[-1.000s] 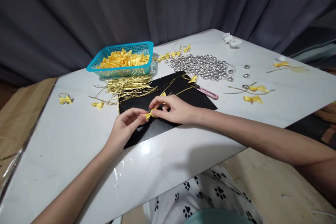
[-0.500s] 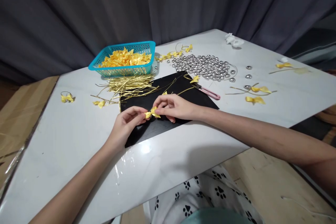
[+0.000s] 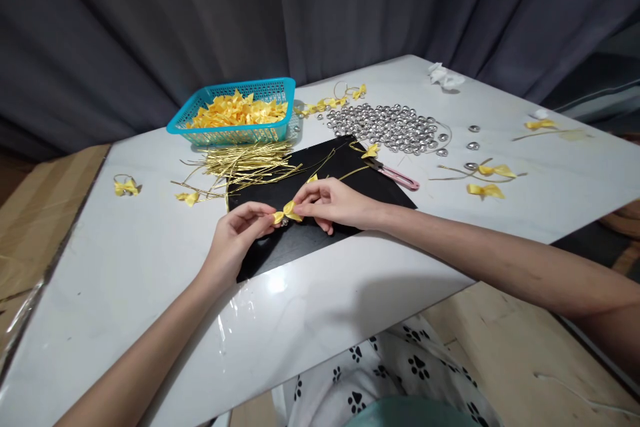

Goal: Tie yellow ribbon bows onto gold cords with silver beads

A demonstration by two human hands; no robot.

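A yellow ribbon bow (image 3: 285,213) is stretched between my two hands over a black mat (image 3: 280,247). My left hand (image 3: 243,227) pinches its left loop between thumb and fingers. The right loop is pinched by my right hand (image 3: 333,203). A small silver bell or bead (image 3: 285,221) shows just under the bow's middle. Behind my right hand a bit of another yellow ribbon peeks out, mostly hidden. Gold twist ties (image 3: 245,163) lie in a pile beyond my left hand.
A blue basket (image 3: 230,127) full of yellow bows stands at the back. Silver beads (image 3: 385,127) are heaped right of it. Pink-handled pliers (image 3: 397,177) rest on the mat's right edge. Loose bows (image 3: 486,191) and ties lie at the right, and a finished-looking bow (image 3: 126,185) at the left.
The bow has shifted slightly left and turned a little, so the silver piece under its middle now shows more clearly. Both hands keep their pinch.
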